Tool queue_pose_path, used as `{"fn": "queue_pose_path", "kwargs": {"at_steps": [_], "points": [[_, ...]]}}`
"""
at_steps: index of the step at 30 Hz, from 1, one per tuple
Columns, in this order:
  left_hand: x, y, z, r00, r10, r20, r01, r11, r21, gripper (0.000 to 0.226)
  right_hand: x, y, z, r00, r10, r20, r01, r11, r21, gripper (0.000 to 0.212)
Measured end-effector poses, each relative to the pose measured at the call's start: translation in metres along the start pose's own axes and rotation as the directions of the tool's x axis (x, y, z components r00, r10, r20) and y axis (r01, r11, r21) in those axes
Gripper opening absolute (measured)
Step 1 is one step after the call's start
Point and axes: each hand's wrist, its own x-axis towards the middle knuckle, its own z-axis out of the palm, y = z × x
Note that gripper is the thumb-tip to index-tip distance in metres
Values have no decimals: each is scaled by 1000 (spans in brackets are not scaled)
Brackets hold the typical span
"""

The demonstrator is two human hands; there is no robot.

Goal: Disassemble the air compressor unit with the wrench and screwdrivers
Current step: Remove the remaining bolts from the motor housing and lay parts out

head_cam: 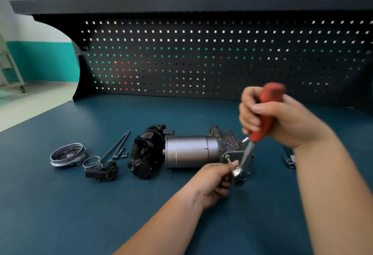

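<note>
Grips the red-handled screwdriver (261,129) in the right hand (292,121), fist clenched round the handle, shaft slanting down to the right end of the air compressor unit (191,152). Pinches a small bright metal piece (236,171) between thumb and fingers of the left hand (214,182), right at the screwdriver tip, by the unit's near corner. Has the unit lying on its side mid-desk (60,214), black end leftward. Left of it: long bolts (118,145), small screws (124,155), wire ring (91,162), black fitting (101,172), round metal cover (67,155). Behind the right forearm: a blurred metal tool (289,159).
</note>
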Motion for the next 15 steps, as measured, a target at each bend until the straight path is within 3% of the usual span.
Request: {"fn": "queue_pose_path", "kwargs": {"at_steps": [2, 5, 8, 9, 12, 15], "points": [[0, 0, 0, 1000, -3, 1, 3, 1000, -12, 40, -13, -2, -23, 1000, 15, -12, -15, 998, 56, 18], [0, 0, 0, 1000, -10, 12, 10, 999, -52, 42, -26, 2, -44, 982, 77, -172, -52, 988, 144, 31], [-1, 1, 2, 1000, -14, 17, 15, 998, -68, 36, -27, 6, -49, 968, 87, -236, -36, 977, 211, 18], [-1, 1, 2, 1000, -13, 15, 14, 998, -66, 36, -25, 5, -47, 970, 85, -226, -38, 978, 206, 15], [-1, 1, 2, 1000, 2, 22, -1, 999, -39, 41, -12, 1, -29, 963, 67, -262, -29, 989, 146, 39], [-2, 0, 2, 999, 11, 33, -10, 999, -39, 48, 8, 0, 5, 916, -41, -398, 63, 997, 43, 27]]}}
